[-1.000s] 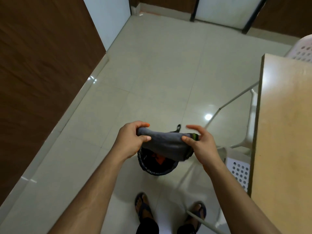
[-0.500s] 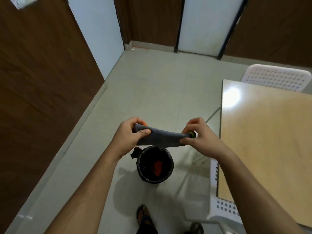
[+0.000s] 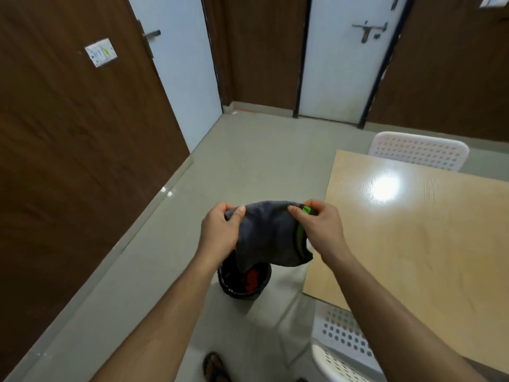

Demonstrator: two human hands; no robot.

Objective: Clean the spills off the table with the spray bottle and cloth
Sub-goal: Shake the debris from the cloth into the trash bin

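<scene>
A dark grey cloth [image 3: 268,235] with a green edge hangs between my two hands, above the floor left of the table. My left hand [image 3: 220,232] pinches its left corner between thumb and fingers. My right hand [image 3: 321,228] pinches the right corner by the green edge. The cloth sags down over a black bin [image 3: 243,282]. The light wooden table [image 3: 413,244] lies to the right, with a bright lamp glare on its top. No spray bottle is in view.
The bin, lined in black, holds something red and stands on the tiled floor by the table's near corner. A white perforated chair [image 3: 418,151] stands behind the table, another chair [image 3: 341,346] at its near side. Brown walls and pale doors surround the floor.
The view has tilted upward, showing the doors and more of the table. The cloth, stretched taut half a second ago, now hangs slack and lower between my hands.
</scene>
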